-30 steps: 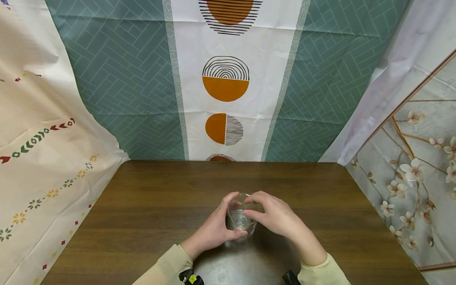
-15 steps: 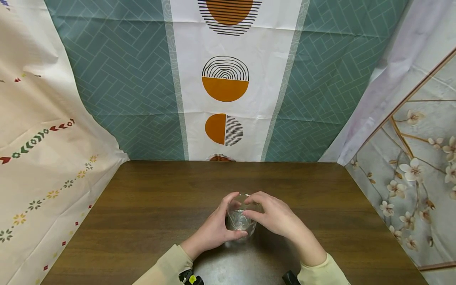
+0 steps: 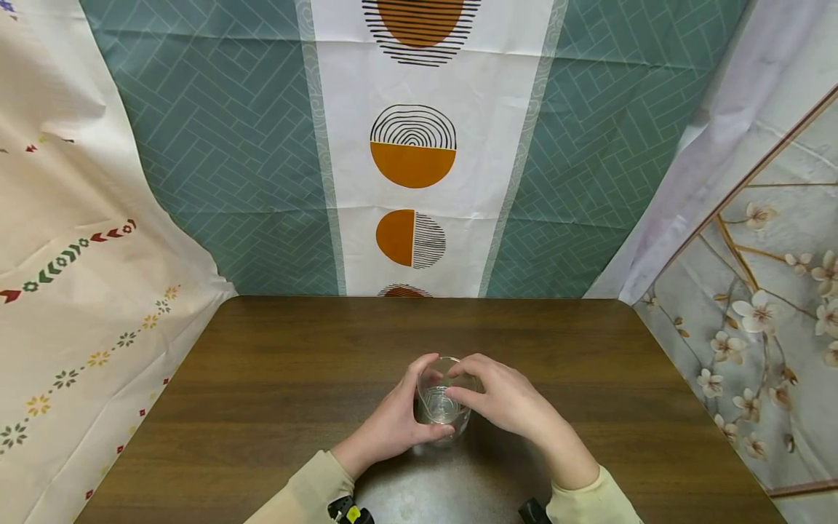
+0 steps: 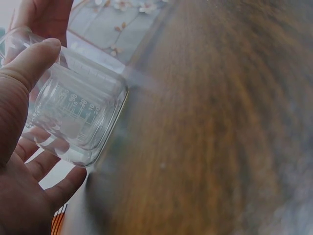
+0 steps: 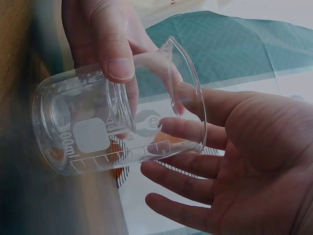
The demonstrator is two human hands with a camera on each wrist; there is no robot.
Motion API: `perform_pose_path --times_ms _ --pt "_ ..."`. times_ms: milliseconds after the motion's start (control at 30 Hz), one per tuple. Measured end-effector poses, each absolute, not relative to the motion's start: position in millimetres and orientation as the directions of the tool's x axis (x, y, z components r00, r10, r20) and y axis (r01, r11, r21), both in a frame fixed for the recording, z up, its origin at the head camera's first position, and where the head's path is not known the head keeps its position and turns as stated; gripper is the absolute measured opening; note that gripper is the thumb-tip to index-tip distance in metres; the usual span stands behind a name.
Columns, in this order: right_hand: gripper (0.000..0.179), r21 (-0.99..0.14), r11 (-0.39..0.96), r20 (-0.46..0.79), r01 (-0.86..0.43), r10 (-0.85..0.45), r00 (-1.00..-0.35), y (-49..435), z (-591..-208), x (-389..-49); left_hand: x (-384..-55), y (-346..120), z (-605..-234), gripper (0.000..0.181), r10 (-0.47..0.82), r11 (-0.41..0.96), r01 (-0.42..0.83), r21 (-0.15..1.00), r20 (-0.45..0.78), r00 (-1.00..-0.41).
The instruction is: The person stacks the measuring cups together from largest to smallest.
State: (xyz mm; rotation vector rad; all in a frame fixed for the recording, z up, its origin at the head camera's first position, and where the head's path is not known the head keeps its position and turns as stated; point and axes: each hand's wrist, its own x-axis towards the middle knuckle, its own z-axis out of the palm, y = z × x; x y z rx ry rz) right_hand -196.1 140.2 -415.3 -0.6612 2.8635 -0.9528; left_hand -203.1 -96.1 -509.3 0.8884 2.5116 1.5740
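A clear glass beaker [image 3: 442, 402] marked 300ml stands upright on the table near its middle. Through its wall in the right wrist view, a smaller glass beaker [image 5: 122, 105] shows nested inside. My left hand [image 3: 396, 422] grips the outer beaker from the left, thumb on the near side and fingers round the far side. On the right, my right hand [image 3: 511, 397] reaches over the rim with thumb and index finger apart at the mouth. Its other fingers extend loosely beside the outer wall in the right wrist view.
The brown wooden table [image 3: 294, 342] carries the beakers. Behind it hangs a green and white cloth [image 3: 419, 204] with orange circles. A cream patterned cloth [image 3: 85, 291] borders the left side and a flowered cloth [image 3: 753, 349] the right. Black devices [image 3: 350, 509] sit at both wrists.
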Motion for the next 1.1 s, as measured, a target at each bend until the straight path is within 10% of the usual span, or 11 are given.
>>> perform_pose_path --times_ms 1100 --pt "0.031 -0.571 0.741 0.086 -0.353 -0.373 -0.924 139.5 -412.4 -196.0 -203.7 -95.8 -509.6 0.114 0.491 0.324 0.444 0.836 0.252 -0.834"
